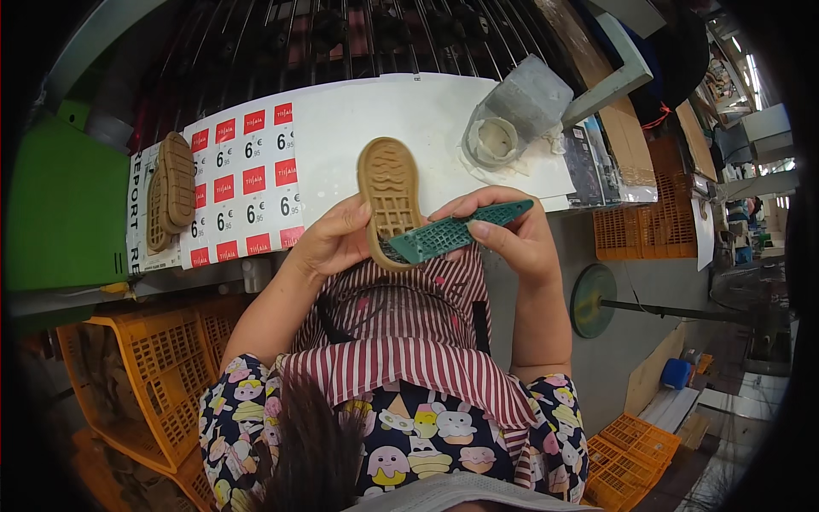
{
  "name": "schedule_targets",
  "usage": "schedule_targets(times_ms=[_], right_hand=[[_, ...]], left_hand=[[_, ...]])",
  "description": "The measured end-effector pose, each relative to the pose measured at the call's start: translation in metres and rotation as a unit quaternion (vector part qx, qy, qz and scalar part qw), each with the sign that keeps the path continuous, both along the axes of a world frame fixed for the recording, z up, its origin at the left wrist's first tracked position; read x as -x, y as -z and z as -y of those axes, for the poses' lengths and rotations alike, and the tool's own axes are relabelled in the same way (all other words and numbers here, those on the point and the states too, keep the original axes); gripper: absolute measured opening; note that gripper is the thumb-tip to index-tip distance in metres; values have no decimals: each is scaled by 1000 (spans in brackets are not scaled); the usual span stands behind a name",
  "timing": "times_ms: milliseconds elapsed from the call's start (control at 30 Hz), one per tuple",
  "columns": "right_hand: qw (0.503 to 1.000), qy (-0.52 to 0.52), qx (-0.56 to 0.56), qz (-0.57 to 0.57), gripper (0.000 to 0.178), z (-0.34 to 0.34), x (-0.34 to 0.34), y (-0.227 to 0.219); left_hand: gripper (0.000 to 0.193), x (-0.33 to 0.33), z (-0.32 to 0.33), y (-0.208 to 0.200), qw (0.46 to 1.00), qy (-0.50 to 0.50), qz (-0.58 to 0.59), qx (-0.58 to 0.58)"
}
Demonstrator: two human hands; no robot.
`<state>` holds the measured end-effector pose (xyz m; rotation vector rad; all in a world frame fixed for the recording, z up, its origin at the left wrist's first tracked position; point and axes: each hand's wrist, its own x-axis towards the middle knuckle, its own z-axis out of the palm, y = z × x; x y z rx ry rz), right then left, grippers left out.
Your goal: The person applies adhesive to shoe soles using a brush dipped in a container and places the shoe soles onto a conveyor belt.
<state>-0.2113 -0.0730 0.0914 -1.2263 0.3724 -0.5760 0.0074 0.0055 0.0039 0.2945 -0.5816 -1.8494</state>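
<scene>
My left hand (pixel 334 241) grips a tan rubber shoe sole (pixel 389 194), tread side up, held upright above my lap. My right hand (pixel 512 235) holds a green brush (pixel 452 230) by its handle, its head pressed against the lower part of the sole. Both hands are close together in front of a white-covered workbench (pixel 358 128). I wear a red-and-white striped apron.
Two more tan soles (pixel 169 189) lie stacked on the bench's left part, over red-and-white printed sheets. A grey plastic container (pixel 512 119) stands at the bench's right. Orange crates sit at my left (pixel 145 375), lower right (pixel 636 452) and right (pixel 644 230).
</scene>
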Motion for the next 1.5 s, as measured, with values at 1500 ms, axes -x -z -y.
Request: schedule_targets(times_ms=[1500], right_hand=[[796, 55, 589, -130, 36, -19, -26, -4]], left_hand=[[53, 0, 1, 5, 979, -122, 104, -125]])
